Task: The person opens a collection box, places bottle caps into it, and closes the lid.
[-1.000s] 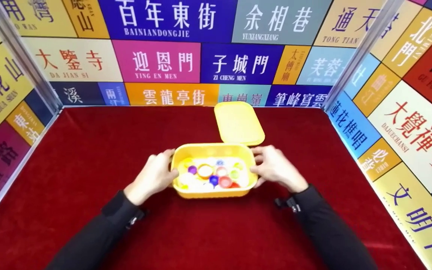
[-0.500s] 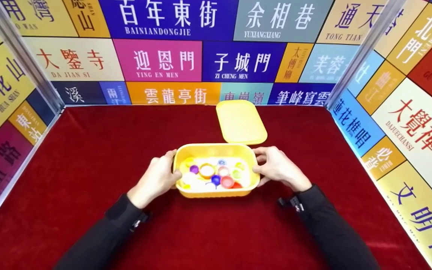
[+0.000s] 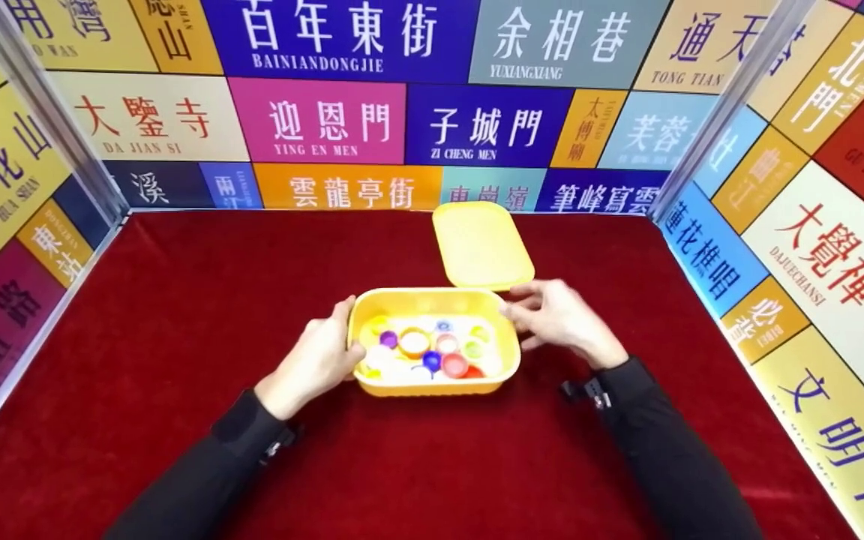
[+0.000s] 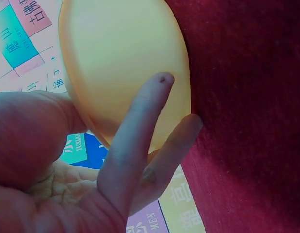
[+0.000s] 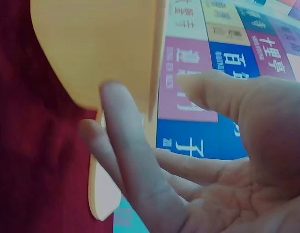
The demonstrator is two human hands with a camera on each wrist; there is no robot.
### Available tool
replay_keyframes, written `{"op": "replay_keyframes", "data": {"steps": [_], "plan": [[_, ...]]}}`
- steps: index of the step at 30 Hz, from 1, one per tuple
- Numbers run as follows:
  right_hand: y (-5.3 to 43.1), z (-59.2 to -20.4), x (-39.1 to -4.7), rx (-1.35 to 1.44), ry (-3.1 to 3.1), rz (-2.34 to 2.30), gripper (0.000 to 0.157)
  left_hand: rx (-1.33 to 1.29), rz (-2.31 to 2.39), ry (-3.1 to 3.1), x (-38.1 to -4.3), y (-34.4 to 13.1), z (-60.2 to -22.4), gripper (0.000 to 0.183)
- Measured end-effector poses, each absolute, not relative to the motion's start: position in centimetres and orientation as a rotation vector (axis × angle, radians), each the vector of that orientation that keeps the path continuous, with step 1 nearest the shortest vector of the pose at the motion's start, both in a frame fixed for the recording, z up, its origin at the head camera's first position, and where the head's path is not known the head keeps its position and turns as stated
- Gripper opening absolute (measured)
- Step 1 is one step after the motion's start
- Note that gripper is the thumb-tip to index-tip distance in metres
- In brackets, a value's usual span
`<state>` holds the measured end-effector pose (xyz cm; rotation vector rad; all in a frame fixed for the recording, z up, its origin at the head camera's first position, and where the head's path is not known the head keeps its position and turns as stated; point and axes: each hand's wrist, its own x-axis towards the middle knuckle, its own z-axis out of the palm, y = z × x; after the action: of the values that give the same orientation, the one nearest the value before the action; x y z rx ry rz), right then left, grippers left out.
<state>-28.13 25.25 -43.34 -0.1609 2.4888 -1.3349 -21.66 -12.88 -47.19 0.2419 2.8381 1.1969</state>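
Note:
A yellow plastic box (image 3: 432, 388) stands uncovered on the red cloth, holding several small round pieces that look like bottle caps, among them a pink one (image 3: 454, 364) and a purple one (image 3: 388, 340). My left hand (image 3: 317, 352) grips the box's left end, thumb at the rim and fingers against the outer wall. At the right end, my right hand (image 3: 559, 319) is loosely spread; in the right wrist view its thumb (image 5: 213, 92) stands off the rim, while a fingertip (image 5: 113, 90) is at the wall, contact unclear. A yellow lid (image 3: 483, 244) lies just behind the box.
Red cloth (image 3: 214, 277) covers the tabletop. Upright panels (image 3: 342, 120) with coloured lettered blocks enclose the back and both sides, joined by metal corner posts (image 3: 739, 105).
My right hand has loosened from the box's right end and shifted slightly up and back. The left hand keeps its grip. Between the two earlier frames, everything shifted slightly right in view.

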Motion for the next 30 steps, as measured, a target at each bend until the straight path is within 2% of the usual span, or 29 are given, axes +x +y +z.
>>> {"op": "replay_keyframes", "data": {"steps": [7, 19, 23, 30], "plan": [[25.9, -42.5, -31.5, -0.107, 2.77, -1.218, 0.069, 0.26, 1.174, 2.839, -21.5, -13.0, -47.1, 0.084], [26.1, -44.6, -39.3, -0.07, 2.959, -0.877, 0.094, 0.259, 1.169, 2.858, -21.3, -12.9, -47.3, 0.081], [25.2, -45.1, -40.7, -0.021, 2.951, -0.8, 0.104, 0.251, 1.168, 2.854, -21.3, -13.0, -47.2, 0.082], [23.4, -46.0, -41.2, 0.034, 2.922, -0.635, 0.103, 0.249, 1.16, 2.85, -21.5, -12.9, -47.3, 0.083]]}}
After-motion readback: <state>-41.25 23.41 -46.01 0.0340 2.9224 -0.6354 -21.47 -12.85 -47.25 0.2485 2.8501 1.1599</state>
